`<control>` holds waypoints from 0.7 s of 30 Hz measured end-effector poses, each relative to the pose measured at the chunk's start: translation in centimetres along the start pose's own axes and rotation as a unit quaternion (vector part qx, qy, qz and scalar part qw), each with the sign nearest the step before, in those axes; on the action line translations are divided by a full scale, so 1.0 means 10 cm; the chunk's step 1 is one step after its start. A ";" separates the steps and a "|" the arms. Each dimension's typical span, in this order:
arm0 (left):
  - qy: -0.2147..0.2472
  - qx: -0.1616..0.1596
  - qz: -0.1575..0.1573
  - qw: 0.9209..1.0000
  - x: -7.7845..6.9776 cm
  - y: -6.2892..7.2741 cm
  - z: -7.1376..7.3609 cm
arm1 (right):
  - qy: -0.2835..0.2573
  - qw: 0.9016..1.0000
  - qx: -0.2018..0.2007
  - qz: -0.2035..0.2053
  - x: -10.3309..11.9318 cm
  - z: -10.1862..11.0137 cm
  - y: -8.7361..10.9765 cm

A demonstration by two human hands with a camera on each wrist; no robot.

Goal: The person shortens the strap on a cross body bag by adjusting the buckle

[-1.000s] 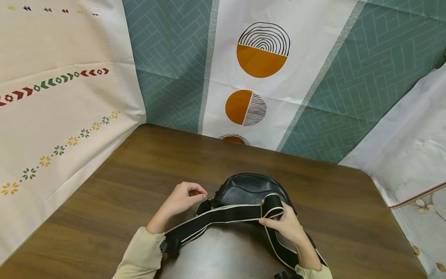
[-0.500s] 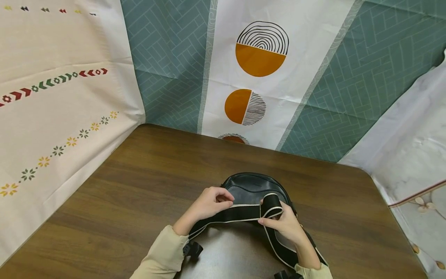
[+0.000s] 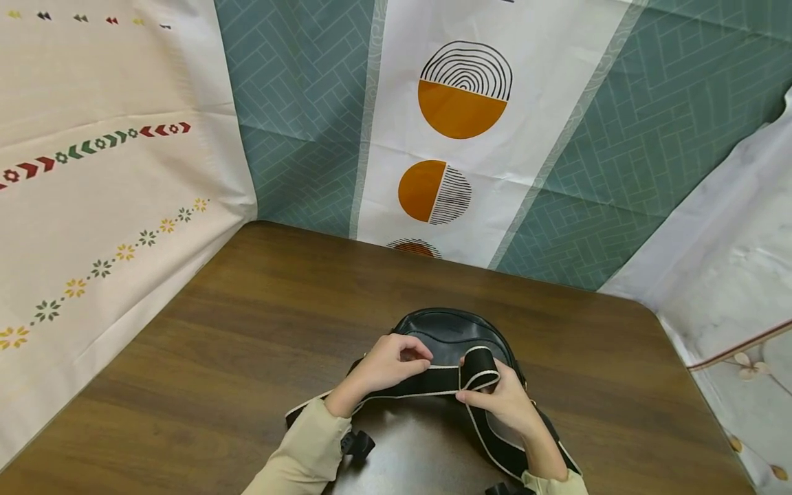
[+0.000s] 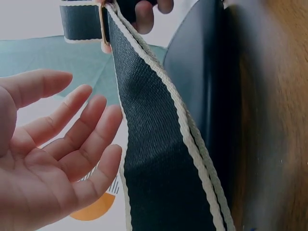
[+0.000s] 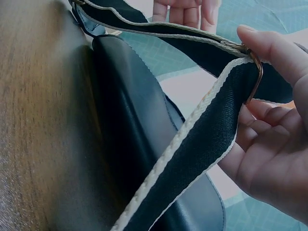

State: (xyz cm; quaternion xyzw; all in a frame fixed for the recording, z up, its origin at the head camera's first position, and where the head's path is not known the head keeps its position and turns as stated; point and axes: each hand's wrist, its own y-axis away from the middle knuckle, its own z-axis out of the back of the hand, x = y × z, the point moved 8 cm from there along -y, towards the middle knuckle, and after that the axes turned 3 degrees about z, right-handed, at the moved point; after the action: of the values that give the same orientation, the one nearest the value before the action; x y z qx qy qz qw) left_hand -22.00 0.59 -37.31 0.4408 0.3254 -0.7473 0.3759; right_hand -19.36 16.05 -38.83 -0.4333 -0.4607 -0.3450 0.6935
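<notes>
A black leather bag [image 3: 442, 337] with a curved top and a stitched wavy seam rests on the table. Its wide black strap [image 4: 149, 125], edged in cream, runs in front of it. My right hand [image 3: 509, 402] pinches the strap at a metal strap slider [image 5: 259, 79], thumb on one side and fingers on the other. Above that grip the strap folds into a small loop [image 3: 479, 364]. Over the strap's left part hovers my left hand [image 3: 391, 364], fingers loosely bent with nothing in them. In the left wrist view its fingertips come right by the strap's edge.
The brown wooden table [image 3: 278, 316] extends around the bag. Patterned cloths hang behind it and along both sides, among them a white and teal one [image 3: 309, 124] at the back. A small black device [image 3: 357, 445] sits at the left wrist.
My left hand has moved right from the bag's left end, along the strap toward my right hand. The right hand and its grip on the strap have hardly moved.
</notes>
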 end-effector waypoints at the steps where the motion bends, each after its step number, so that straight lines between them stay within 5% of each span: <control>1: 0.002 0.002 -0.002 1.000 -0.01 0.00 -0.01 | 0.001 1.000 -0.001 0.000 0.00 0.00 0.00; 9: 0.016 0.008 0.008 1.000 -0.01 -0.04 -0.05 | -0.009 1.000 -0.024 -0.010 0.01 0.04 0.01; 16: 0.035 0.021 0.014 0.999 -0.19 -0.04 -0.08 | -0.021 1.000 -0.022 0.002 0.01 0.03 0.00; 21: 0.065 0.032 0.017 0.997 -0.02 -0.11 -0.16 | -0.025 0.999 -0.019 0.004 0.04 0.00 -0.01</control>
State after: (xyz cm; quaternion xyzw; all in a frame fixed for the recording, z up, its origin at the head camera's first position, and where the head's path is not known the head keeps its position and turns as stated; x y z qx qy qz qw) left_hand -22.18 2.47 -37.63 0.5055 0.3179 -0.7205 0.3525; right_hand -19.30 16.01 -38.45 -0.4570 -0.4697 -0.3400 0.6745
